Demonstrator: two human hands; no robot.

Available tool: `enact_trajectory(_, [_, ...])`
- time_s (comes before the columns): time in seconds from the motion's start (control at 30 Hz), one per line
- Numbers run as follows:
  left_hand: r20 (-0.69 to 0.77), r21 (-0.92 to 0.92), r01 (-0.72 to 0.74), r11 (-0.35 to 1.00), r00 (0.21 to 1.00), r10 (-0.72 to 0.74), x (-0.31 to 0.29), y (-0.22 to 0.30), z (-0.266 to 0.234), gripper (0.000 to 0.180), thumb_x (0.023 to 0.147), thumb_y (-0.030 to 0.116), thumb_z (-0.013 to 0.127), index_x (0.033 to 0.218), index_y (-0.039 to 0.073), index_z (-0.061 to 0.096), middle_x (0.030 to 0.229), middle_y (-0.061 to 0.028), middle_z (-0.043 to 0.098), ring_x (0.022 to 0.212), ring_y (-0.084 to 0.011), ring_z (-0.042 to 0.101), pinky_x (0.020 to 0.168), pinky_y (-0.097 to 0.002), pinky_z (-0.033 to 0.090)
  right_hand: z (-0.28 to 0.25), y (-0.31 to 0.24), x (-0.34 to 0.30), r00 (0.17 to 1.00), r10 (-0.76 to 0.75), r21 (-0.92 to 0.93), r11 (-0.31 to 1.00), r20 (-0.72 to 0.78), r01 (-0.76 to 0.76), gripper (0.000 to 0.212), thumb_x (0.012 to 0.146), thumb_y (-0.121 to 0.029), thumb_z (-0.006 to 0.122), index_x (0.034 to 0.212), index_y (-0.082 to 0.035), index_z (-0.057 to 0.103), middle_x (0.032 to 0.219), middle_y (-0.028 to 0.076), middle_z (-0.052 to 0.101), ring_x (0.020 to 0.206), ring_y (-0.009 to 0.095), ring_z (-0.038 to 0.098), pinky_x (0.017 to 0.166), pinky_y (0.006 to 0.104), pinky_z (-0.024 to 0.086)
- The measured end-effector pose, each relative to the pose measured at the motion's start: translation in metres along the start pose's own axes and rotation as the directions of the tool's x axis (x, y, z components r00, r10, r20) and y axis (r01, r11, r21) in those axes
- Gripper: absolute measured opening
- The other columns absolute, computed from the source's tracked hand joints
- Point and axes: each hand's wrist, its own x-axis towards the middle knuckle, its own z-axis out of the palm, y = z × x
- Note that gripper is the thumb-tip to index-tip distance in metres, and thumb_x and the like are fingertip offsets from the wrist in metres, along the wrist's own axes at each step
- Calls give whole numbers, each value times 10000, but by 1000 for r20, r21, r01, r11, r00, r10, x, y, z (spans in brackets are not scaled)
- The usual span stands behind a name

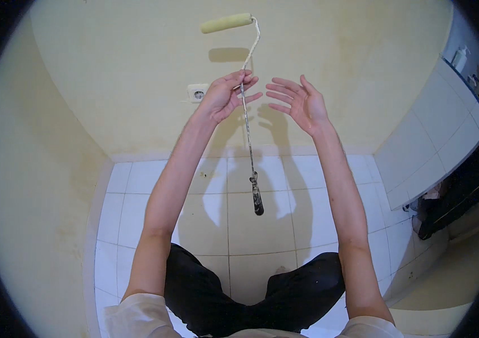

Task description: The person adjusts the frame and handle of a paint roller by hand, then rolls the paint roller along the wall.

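Note:
A paint roller hangs in front of me, its pale yellow sleeve (226, 23) at the top and its paint-spattered metal rod (248, 127) running down to a black handle (257, 197). My left hand (229, 94) pinches the rod between thumb and fingertips, below the bend; its other fingers reach out past the rod. To the right of the rod, and apart from it, my right hand (301, 102) is raised with its fingers spread and nothing in it.
A pale yellow wall (138, 73) with a white socket (197, 93) faces me. White floor tiles (259, 225) lie below. At the right, a tiled counter (439, 132) carries a white bottle (460, 59); dark cloth (456, 203) hangs beneath. My bent knees (307, 276) show at the bottom.

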Motion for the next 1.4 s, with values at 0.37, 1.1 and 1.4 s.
enact_trajectory(0.37, [22,-35,-47,998,999,48,-6,15,3,90,913,72,604,968,20,554,1022,-64,598,1081,-204,582,949,-575,510,2,50,2,981,184,-553,824,60,-120,537,942,-416,486,1309,-24,489,1189,119,590,1134,214,537,954,388,414])
enact_trajectory(1.1, [-143,137,-399,907,898,417,-12,36,17,156,889,12,620,1002,-55,536,1020,-144,627,995,-217,636,951,-372,538,-50,144,-21,834,528,-702,655,161,-280,262,844,-283,690,735,-51,634,644,7,602,578,82,541,528,252,404])
enact_trajectory(1.4, [137,626,-395,672,904,404,-17,26,36,534,899,133,618,1383,29,415,1345,-153,486,1219,-234,512,1011,-335,422,-55,134,7,877,-309,-788,605,-369,-118,407,852,-267,664,578,-9,509,502,-23,438,508,74,387,454,327,316])
